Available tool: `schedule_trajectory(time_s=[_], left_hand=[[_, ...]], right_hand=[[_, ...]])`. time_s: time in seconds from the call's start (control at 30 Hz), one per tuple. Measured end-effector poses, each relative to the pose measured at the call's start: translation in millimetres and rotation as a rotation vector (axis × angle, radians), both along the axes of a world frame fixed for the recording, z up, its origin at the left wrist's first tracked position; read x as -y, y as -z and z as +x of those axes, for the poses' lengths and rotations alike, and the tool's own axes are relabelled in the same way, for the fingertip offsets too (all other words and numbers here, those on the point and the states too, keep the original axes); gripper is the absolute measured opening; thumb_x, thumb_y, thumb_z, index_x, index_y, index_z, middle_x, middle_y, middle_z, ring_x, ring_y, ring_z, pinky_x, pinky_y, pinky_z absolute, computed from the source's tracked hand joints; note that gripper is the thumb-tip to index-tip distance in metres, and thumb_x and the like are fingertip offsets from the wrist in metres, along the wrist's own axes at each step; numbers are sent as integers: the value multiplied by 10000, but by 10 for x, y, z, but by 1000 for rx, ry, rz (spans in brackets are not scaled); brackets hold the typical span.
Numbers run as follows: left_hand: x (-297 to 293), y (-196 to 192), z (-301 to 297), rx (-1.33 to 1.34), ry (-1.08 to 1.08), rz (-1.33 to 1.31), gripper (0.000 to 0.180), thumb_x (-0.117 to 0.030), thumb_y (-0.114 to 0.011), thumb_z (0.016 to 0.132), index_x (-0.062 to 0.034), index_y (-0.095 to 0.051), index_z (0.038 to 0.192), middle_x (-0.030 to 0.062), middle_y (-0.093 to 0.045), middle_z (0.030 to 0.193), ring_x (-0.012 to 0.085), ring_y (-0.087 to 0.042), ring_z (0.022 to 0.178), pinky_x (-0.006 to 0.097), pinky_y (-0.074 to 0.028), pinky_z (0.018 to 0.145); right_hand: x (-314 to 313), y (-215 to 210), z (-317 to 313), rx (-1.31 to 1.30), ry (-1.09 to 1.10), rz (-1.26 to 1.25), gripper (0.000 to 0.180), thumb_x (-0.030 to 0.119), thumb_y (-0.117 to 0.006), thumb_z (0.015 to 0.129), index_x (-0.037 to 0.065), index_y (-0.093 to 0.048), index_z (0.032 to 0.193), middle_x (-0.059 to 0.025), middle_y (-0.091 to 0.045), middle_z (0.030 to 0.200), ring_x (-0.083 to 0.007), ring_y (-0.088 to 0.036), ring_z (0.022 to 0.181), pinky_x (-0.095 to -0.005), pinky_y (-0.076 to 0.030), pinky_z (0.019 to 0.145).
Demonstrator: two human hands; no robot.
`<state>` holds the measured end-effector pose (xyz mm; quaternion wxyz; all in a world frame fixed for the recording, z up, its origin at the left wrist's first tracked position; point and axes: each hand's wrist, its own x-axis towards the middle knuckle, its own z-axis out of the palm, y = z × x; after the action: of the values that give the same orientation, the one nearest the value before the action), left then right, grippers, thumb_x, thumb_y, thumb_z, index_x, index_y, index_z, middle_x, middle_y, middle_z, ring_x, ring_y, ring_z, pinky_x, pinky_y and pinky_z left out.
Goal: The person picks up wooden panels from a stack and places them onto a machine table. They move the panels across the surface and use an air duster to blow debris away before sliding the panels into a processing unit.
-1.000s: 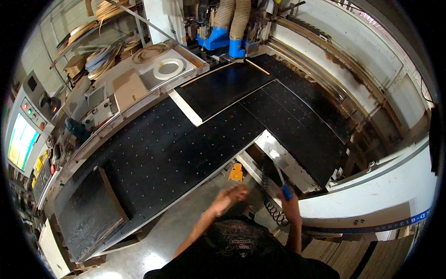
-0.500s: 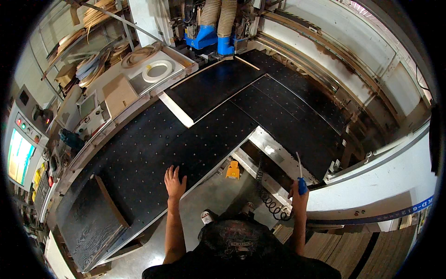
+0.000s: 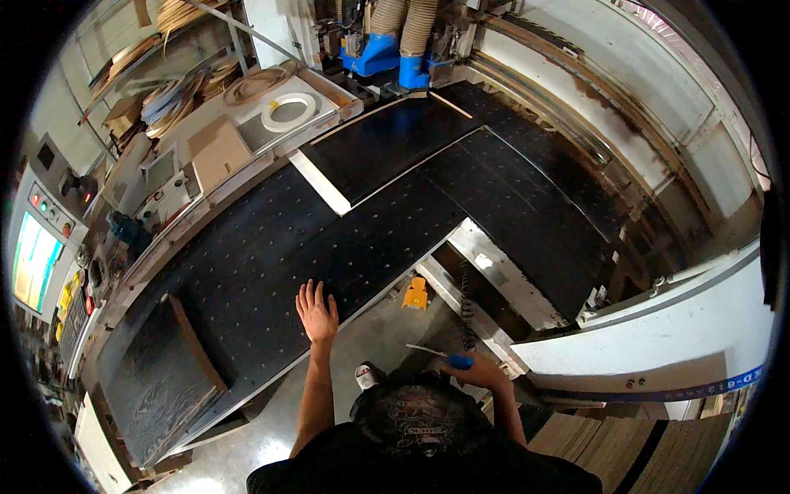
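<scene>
My left hand [image 3: 317,314] lies with fingers stretched over the front edge of a black table surface [image 3: 247,255] dotted with small studs, holding nothing. In my right hand [image 3: 484,372], closed around it, is a blue air blow gun [image 3: 461,361] whose thin pale nozzle points left, in front of my body. A black coiled hose [image 3: 467,309] hangs near the gun; where they join is hidden. A dark panel [image 3: 387,148] with a pale edge strip lies at the far side. Nearer on the left, a dark board [image 3: 160,387] with wood-grain patterning rests on the table.
A yellow foot pedal [image 3: 415,294] sits on the floor below the table edge. Blue dust hoods [image 3: 374,56] with ribbed hoses stand at the back. At left is a control screen [image 3: 34,262]; stacked boards [image 3: 601,453] are at lower right.
My right hand has swung left and inward, turning the blow gun from pointing up to pointing left. My left hand stays near the table edge, slightly farther forward. The view has shifted a little.
</scene>
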<state>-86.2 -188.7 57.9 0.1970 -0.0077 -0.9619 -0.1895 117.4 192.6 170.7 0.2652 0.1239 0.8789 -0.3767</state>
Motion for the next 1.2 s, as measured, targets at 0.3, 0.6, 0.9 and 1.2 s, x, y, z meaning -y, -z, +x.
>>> schedule_trajectory(time_s=[0.3, 0.6, 0.9, 1.2], left_hand=[[-4, -6, -2, -38, -14, 23, 439, -246, -604, 1039, -63, -612, 1438, 170, -534, 1573, 389, -420, 1515, 545, -273, 1280], [-52, -28, -39, -43, -8, 16, 439, -243, -604, 1040, -53, -609, 1435, 165, -531, 1575, 388, -423, 1512, 545, -278, 1278], [-54, -84, -16, -23, -14, 40, 448, -244, -600, 1034, -62, -609, 1443, 157, -530, 1581, 368, -410, 1524, 529, -259, 1290], [-22, -1, -21, -41, -26, 12, 451, -239, -601, 1026, -61, -610, 1441, 154, -531, 1582, 357, -410, 1528, 522, -256, 1294]], right_hand=[[-226, -90, -282, -104, 408, 63, 628, 667, -756, 907, 59, -762, 1066, -113, -742, 847, -245, -724, 758, -408, -575, 753], [-613, 345, -368, -481, 811, -100, 443, 453, -757, 995, 61, -658, 814, -22, -617, 695, -109, -561, 610, -319, -428, 587], [-47, 384, -115, -168, 296, 210, 641, 690, -732, 907, 51, -756, 934, -179, -744, 839, -350, -747, 863, -457, -553, 778], [-251, 305, -287, -447, 709, 158, 648, 657, -731, 926, 9, -744, 910, -223, -744, 832, -422, -750, 855, -537, -543, 782]])
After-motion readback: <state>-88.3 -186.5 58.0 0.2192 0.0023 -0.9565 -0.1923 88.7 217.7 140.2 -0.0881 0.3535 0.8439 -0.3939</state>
